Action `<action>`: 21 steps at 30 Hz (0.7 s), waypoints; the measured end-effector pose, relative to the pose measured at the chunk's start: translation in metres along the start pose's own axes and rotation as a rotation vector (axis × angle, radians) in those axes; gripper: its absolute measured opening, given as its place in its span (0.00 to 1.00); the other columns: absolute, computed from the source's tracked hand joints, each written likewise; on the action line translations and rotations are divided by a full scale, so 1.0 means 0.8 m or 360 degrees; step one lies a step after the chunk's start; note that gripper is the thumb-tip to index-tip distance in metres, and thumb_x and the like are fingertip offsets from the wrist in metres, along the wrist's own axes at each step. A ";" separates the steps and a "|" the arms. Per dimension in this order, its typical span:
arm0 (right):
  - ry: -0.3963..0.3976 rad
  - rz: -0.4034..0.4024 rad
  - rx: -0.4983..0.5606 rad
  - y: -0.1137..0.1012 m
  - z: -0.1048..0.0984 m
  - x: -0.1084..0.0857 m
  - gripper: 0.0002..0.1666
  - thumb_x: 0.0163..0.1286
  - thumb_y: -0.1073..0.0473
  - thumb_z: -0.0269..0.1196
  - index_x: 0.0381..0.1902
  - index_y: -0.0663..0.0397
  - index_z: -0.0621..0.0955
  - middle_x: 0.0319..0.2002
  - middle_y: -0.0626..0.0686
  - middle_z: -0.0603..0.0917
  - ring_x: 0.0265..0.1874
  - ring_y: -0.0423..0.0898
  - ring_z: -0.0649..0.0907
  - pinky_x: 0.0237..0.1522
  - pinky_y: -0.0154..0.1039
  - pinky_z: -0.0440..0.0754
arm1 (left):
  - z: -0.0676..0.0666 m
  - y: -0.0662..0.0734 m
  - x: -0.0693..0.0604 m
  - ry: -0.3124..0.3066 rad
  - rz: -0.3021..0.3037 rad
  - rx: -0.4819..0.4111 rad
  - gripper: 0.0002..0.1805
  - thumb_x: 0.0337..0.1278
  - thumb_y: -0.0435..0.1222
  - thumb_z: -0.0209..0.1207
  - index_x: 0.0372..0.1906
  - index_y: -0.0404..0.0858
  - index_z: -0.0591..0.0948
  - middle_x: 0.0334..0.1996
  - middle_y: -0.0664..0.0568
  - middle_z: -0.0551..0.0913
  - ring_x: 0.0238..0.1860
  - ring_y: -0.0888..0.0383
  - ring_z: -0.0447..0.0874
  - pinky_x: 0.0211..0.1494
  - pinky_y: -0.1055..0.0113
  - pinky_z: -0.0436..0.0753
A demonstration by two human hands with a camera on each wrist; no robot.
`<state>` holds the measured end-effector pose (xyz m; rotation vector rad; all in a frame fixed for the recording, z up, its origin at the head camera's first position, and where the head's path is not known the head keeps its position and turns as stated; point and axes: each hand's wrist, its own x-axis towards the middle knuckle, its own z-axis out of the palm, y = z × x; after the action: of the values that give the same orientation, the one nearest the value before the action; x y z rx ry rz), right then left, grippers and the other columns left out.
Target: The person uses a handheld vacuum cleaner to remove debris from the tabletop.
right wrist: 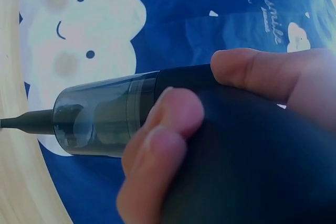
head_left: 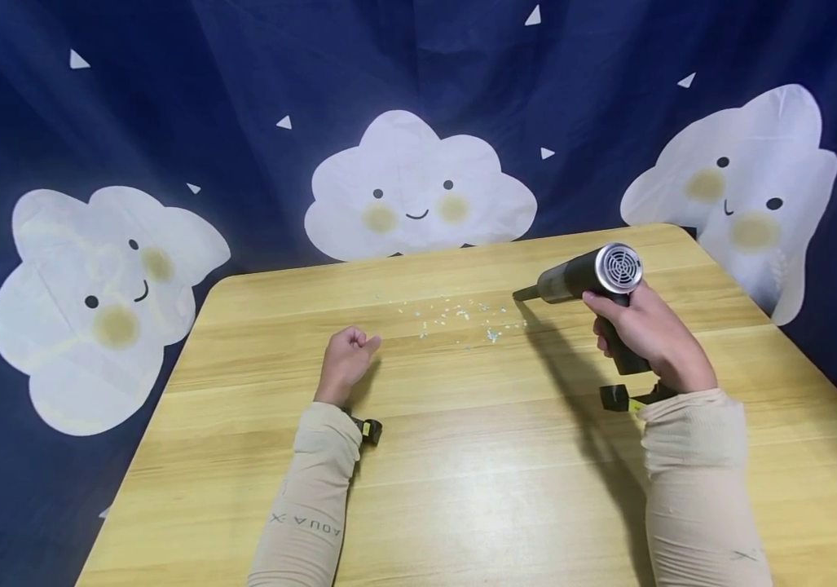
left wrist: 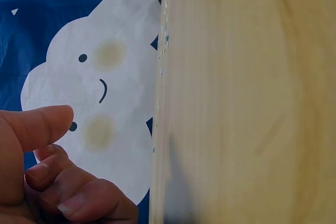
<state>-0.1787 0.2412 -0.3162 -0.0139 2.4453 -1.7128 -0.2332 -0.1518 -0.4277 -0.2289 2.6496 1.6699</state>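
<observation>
Many pale bits (head_left: 492, 335) dot the table (head_left: 455, 473) before blue cloth (head_left: 418, 57).

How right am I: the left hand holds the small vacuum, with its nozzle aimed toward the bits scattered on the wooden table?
Wrong side: the head view shows the right hand holding the small vacuum. Its nozzle does aim toward the bits on the wooden table.

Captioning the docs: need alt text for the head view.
A person's right hand holds a black handheld device, apparently a vacuum, its nozzle near small pale scraps scattered on a wood-grain table. The left hand, loosely curled, holds nothing. Behind hangs a blue backdrop with smiling clouds.
</observation>
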 end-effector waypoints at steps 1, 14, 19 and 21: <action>-0.0002 0.0001 0.0000 0.000 0.000 0.000 0.31 0.74 0.44 0.55 0.63 0.54 0.59 0.26 0.59 0.74 0.19 0.50 0.76 0.22 0.44 0.79 | 0.000 0.000 0.000 -0.0001 -0.0001 0.0000 0.16 0.63 0.39 0.60 0.25 0.40 0.67 0.22 0.53 0.64 0.26 0.56 0.65 0.34 0.63 0.67; -0.0043 -0.0006 0.0003 -0.002 -0.002 -0.003 0.28 0.74 0.45 0.54 0.60 0.56 0.62 0.26 0.60 0.74 0.19 0.49 0.76 0.22 0.44 0.79 | 0.000 -0.001 0.000 0.0000 0.0010 0.0007 0.16 0.63 0.39 0.61 0.25 0.40 0.67 0.21 0.53 0.64 0.25 0.57 0.65 0.32 0.63 0.68; -0.0096 -0.0021 -0.0024 -0.005 -0.001 -0.005 0.27 0.75 0.46 0.54 0.60 0.59 0.63 0.25 0.60 0.74 0.19 0.49 0.76 0.22 0.44 0.79 | 0.001 0.000 0.000 0.0001 0.0024 0.0019 0.16 0.63 0.39 0.61 0.25 0.40 0.67 0.21 0.54 0.64 0.24 0.57 0.64 0.32 0.64 0.68; -0.0112 -0.0020 -0.0027 -0.006 0.000 -0.005 0.27 0.75 0.48 0.54 0.61 0.60 0.62 0.25 0.60 0.74 0.18 0.49 0.76 0.22 0.44 0.78 | 0.001 0.000 -0.001 0.0001 0.0022 0.0022 0.16 0.63 0.39 0.61 0.25 0.40 0.67 0.21 0.54 0.64 0.24 0.57 0.64 0.32 0.64 0.67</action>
<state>-0.1750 0.2398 -0.3115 -0.0906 2.4139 -1.6675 -0.2324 -0.1512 -0.4278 -0.2119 2.6683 1.6552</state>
